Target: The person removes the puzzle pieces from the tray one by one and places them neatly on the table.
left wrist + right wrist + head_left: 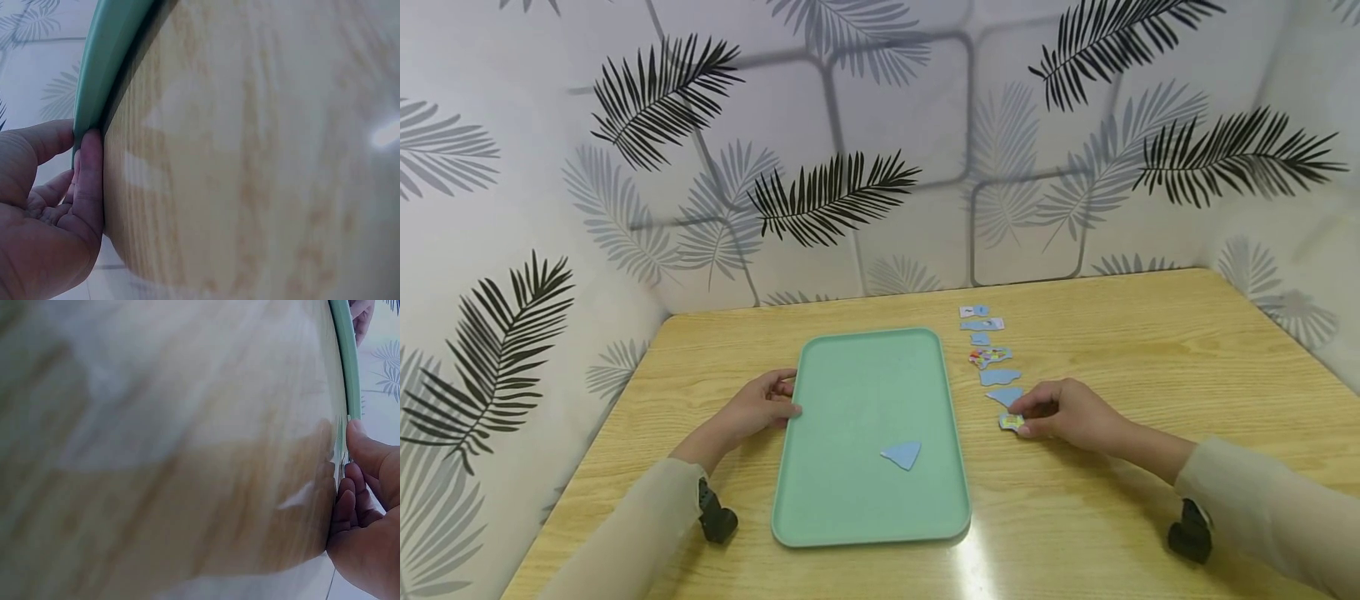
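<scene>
My left hand [762,406] holds the left rim of a green tray [865,537], thumb on top of the rim and fingers beneath it; the left wrist view shows that pinch on the tray edge up close. One light-blue, wedge-shaped puzzle piece [904,455] lies in the tray. To the right of the tray, my right hand [1071,414] pinches a small puzzle piece with a yellow print [1011,422] at the table surface. Just beyond it lies a blue triangular piece [1004,396], partly behind the fingertips. In the right wrist view the pinched piece is mostly hidden.
A column of flat puzzle pieces runs away from the right hand: a blue piece [999,377], a multicoloured piece [989,357], and several more blue or printed ones up to a far piece [973,311]. The wooden table [1150,358] meets a leaf-patterned wall [917,250].
</scene>
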The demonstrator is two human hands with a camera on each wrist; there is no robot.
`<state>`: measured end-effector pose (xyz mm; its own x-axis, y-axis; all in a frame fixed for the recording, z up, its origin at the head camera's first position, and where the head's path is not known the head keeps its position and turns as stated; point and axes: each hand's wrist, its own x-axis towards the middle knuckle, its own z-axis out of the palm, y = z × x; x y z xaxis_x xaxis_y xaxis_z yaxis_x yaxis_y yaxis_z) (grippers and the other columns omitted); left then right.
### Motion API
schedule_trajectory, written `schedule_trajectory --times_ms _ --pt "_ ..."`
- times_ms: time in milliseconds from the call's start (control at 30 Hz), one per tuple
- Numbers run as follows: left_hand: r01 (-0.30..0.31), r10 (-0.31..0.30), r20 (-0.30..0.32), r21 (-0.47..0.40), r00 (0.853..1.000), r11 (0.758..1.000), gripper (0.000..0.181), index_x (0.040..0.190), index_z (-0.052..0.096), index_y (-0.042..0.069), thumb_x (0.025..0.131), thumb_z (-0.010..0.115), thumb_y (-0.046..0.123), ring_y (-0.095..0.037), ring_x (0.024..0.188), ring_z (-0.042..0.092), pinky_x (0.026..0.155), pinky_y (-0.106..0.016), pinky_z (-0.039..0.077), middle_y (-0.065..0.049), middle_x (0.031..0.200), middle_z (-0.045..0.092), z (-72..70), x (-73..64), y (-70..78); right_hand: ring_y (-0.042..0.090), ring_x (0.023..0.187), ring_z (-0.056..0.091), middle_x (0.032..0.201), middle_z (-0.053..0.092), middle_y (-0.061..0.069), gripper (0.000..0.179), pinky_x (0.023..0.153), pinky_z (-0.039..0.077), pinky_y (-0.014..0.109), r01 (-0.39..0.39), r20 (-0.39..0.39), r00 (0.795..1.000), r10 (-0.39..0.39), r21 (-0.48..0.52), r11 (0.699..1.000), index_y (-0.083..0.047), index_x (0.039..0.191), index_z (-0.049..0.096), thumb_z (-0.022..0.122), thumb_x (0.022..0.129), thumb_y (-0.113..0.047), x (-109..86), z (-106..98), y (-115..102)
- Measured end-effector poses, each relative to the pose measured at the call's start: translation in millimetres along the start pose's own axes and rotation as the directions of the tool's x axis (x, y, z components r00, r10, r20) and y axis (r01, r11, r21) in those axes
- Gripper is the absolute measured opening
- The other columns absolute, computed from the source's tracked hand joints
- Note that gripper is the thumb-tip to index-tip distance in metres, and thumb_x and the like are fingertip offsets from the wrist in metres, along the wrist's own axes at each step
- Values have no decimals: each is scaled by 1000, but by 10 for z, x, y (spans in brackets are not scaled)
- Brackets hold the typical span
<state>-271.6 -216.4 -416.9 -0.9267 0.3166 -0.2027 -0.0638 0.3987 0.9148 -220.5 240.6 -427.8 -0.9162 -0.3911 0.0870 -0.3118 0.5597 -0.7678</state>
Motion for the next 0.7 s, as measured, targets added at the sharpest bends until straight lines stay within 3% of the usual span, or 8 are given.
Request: schedule_trajectory --times_ms 700 --pt "-3 3 2 7 1000 1000 66 149 29 -1 92 63 2 -23 100 53 83 -36 53 -18 119 45 -11 20 -32 18 90 60 95 68 -1 23 73 49 24 -24 16 1000 24 -58 998 -7 101 76 80 80 -14 35 -8 -5"
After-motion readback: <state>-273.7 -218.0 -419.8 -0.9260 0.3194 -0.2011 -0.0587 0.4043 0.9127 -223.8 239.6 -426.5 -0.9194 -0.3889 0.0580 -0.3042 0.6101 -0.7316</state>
